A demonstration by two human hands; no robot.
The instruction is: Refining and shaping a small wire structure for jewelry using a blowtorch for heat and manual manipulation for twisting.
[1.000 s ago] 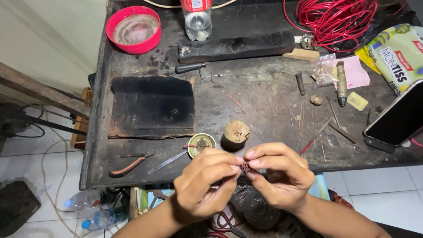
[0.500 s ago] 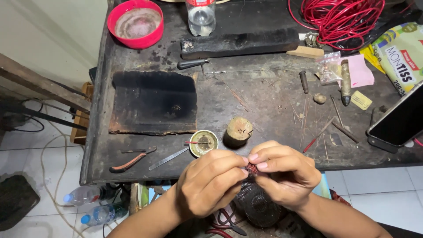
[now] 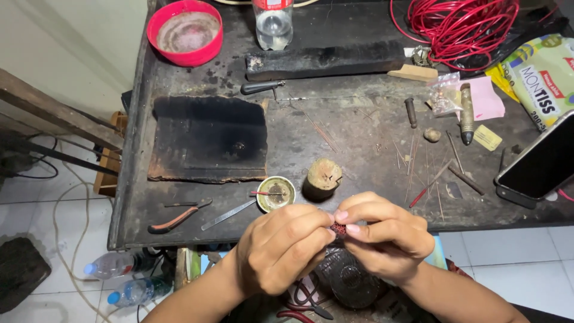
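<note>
Pinching a small red part (image 3: 339, 229) between them, the left hand (image 3: 281, 248) and the right hand (image 3: 388, 239) met just past the counter's (image 3: 371, 197) near edge, likely to keep it steady and close to the eyes. One stubby wooden block (image 3: 321, 177) and one small round tin (image 3: 276, 193) stood near that edge. One red bowl (image 3: 184, 31) sat at the far left corner, one red wire coil (image 3: 460, 27) along the far edge.

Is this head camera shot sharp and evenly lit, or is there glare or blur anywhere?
Head view: soft, even light, no harsh shadows; left hand and right hand sharp; the small red piece they pinch is too tiny to resolve; faint sheen on the phone.
</note>
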